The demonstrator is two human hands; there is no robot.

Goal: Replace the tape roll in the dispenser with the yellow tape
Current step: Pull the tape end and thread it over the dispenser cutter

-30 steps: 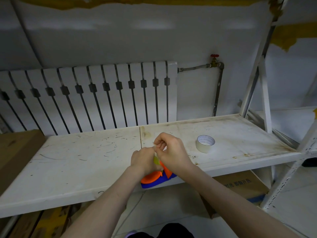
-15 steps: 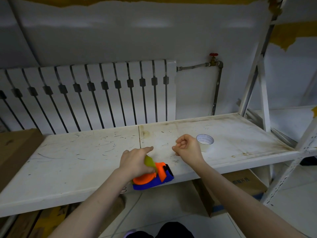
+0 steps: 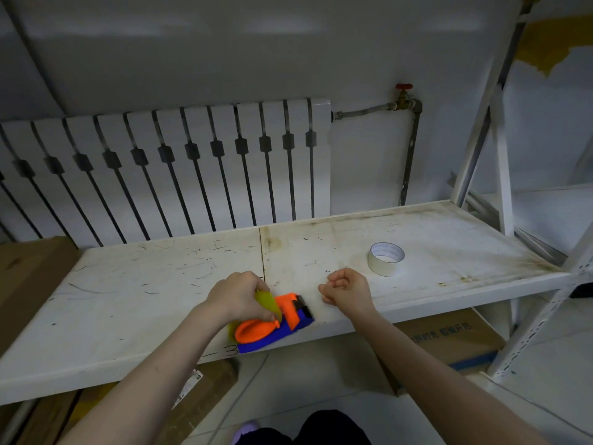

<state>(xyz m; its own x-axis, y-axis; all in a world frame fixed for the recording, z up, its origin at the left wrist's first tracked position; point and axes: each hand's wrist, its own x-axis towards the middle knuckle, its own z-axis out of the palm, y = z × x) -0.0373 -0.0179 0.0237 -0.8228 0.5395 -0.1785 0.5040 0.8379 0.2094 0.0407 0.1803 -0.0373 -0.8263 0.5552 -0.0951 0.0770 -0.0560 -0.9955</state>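
An orange and blue tape dispenser [image 3: 282, 326] lies at the front edge of the white shelf [image 3: 128, 300]. A yellow tape roll [image 3: 268, 303] sits in it, partly hidden by my fingers. My left hand [image 3: 239, 295] is closed over the roll and the dispenser's top. My right hand [image 3: 348, 290] hovers just right of the dispenser, fingers loosely curled, holding nothing. A whitish tape roll [image 3: 386, 259] lies flat on the shelf further right, apart from both hands.
A white radiator [image 3: 167, 168] stands behind the shelf, with a pipe and red valve [image 3: 403, 88] to its right. White shelf posts [image 3: 491, 123] rise at the right. Cardboard boxes [image 3: 455, 335] sit under the shelf and one box [image 3: 29, 271] at the left.
My right hand has let go of the dispenser and moved off to the right. My left hand has lowered the dispenser onto the shelf's front edge and stays on it.
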